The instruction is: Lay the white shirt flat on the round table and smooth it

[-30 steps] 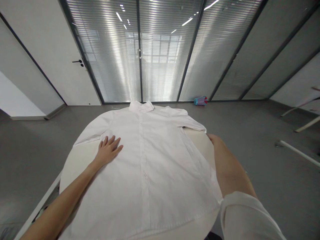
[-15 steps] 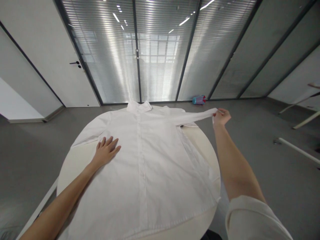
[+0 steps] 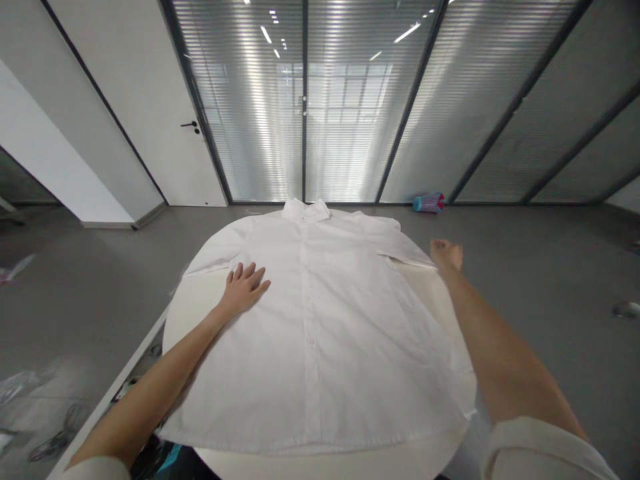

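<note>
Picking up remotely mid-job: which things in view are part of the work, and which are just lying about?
In use:
white button-up shirt, spread flat
round white table under it
left hand, flat on the shirt
right hand, by the right sleeve's edge

Lying about:
blue and pink bottle on the floor

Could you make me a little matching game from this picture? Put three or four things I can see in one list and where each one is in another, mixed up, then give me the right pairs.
Things:
1. left hand
2. right hand
3. white shirt
4. blue and pink bottle

Places:
A. lying on the grey floor by the glass wall
B. spread out flat, buttoned front up, over the round table
C. resting flat on the shirt, below its sleeve
D. at the table's far right edge, just past the folded sleeve end

Pairs: 1-C, 2-D, 3-B, 4-A
</note>
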Tool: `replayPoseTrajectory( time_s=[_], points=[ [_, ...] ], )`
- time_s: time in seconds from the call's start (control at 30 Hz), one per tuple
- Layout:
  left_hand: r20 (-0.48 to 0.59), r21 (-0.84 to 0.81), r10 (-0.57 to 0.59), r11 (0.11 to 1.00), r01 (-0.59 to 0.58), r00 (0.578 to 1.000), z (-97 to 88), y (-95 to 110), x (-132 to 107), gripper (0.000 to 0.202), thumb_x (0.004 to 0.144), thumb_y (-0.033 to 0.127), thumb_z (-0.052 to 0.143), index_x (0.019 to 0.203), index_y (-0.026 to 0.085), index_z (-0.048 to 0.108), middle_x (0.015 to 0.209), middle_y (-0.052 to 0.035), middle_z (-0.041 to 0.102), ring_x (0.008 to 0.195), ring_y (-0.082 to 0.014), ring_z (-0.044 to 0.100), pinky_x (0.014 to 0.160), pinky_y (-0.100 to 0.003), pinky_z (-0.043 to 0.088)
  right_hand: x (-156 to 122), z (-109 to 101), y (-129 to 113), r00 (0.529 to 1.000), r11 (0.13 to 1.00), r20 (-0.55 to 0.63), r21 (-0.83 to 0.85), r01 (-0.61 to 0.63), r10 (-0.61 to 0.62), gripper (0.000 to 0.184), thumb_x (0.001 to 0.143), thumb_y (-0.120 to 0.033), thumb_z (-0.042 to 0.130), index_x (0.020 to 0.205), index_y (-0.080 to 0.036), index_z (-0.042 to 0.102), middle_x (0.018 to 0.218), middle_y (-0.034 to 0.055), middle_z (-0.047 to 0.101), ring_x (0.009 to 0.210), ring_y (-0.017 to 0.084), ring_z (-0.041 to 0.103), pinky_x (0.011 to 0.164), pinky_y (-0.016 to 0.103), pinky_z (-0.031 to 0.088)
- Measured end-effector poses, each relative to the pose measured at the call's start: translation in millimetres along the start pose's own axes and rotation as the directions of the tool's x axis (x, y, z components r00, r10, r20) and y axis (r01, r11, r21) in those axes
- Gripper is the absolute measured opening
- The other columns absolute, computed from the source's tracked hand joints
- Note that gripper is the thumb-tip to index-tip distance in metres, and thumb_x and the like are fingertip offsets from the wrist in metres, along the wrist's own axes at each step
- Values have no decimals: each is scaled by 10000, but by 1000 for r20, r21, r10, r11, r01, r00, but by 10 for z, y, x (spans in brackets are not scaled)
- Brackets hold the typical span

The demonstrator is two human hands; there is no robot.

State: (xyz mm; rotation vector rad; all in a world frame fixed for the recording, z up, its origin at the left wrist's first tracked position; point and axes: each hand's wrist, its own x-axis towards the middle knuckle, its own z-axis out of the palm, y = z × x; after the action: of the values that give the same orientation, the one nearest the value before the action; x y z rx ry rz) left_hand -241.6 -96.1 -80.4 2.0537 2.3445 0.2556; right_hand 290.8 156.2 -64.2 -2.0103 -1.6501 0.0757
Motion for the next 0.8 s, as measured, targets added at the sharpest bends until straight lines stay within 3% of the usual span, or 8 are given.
replayPoseTrajectory(
  time_s=[0.13, 0.2, 0.37, 0.43, 0.5, 0.63, 0.73, 0.8],
  points=[
    [-9, 3, 6, 1000, -6, 1000, 8, -1, -13, 595, 982, 592, 374, 1487, 295, 478, 1603, -71, 353, 1491, -414, 211, 1172, -572, 215, -79, 277, -419, 950, 975, 226, 15, 220, -217, 538, 1012, -455, 347, 1469, -208, 488, 1547, 114, 428, 1425, 260, 386, 1162, 450, 325],
    [-6, 10, 16, 1000, -16, 1000, 20, -9, -24, 609, 981, 590, 381, 1507, 292, 450, 1613, -77, 332, 1497, -421, 189, 1177, -577, 200, -156, 385, -481, 918, 967, 311, 10, 254, -245, 545, 972, -522, 427, 1447, -270, 513, 1569, 69, 408, 1444, 286, 360, 1189, 521, 258],
    [-3, 8, 33, 999, -33, 999, 47, -26, -34, 623, 976, 586, 399, 1528, 298, 414, 1623, -90, 302, 1498, -448, 159, 1176, -603, 180, -113, 360, -476, 954, 989, 301, -133, 61, -19, 721, 978, -617, 212, 1500, -171, 430, 1594, 234, 287, 1461, 464, 242, 1059, 809, 118],
    [-4, -8, 31, 999, -31, 1000, 56, -29, -27, 628, 970, 584, 414, 1525, 291, 421, 1620, -97, 305, 1496, -456, 156, 1173, -615, 177, -82, 357, -572, 957, 988, 289, -145, 61, -17, 779, 975, -639, 147, 1518, -139, 397, 1610, 244, 239, 1475, 464, 198, 1083, 784, 117],
    [-9, -25, 26, 999, -27, 1000, 66, -33, -18, 634, 962, 585, 430, 1521, 286, 429, 1617, -101, 310, 1495, -460, 152, 1172, -622, 171, -122, 413, -718, 942, 979, 314, -117, 165, -122, 741, 981, -638, 172, 1541, -190, 362, 1646, 167, 195, 1506, 403, 146, 1151, 698, 105],
    [-19, -27, 29, 999, -29, 999, 85, -51, -5, 636, 958, 587, 438, 1519, 286, 434, 1618, -97, 312, 1496, -462, 148, 1173, -620, 165, -354, 575, -977, 871, 956, 411, 5, 293, -269, 637, 977, -592, 350, 1516, -256, 390, 1643, 94, 247, 1511, 359, 162, 1181, 648, 85],
    [-17, -38, 35, 999, -36, 999, 89, -61, -5, 639, 957, 588, 437, 1522, 292, 426, 1620, -95, 307, 1496, -462, 144, 1168, -629, 168, -467, 592, -1183, 926, 952, 317, 285, 111, -203, 580, 878, -540, 583, 1358, -215, 560, 1594, 109, 347, 1511, 388, 113, 1176, 667, 23],
    [-13, -49, 33, 998, -33, 999, 85, -60, -9, 638, 956, 585, 439, 1524, 293, 423, 1621, -93, 305, 1497, -460, 141, 1167, -630, 167, -483, 569, -1397, 958, 824, 248, 567, -23, -145, 478, 823, -488, 673, 1197, -192, 644, 1538, 120, 425, 1508, 372, 133, 1201, 625, 68]
  ],
)
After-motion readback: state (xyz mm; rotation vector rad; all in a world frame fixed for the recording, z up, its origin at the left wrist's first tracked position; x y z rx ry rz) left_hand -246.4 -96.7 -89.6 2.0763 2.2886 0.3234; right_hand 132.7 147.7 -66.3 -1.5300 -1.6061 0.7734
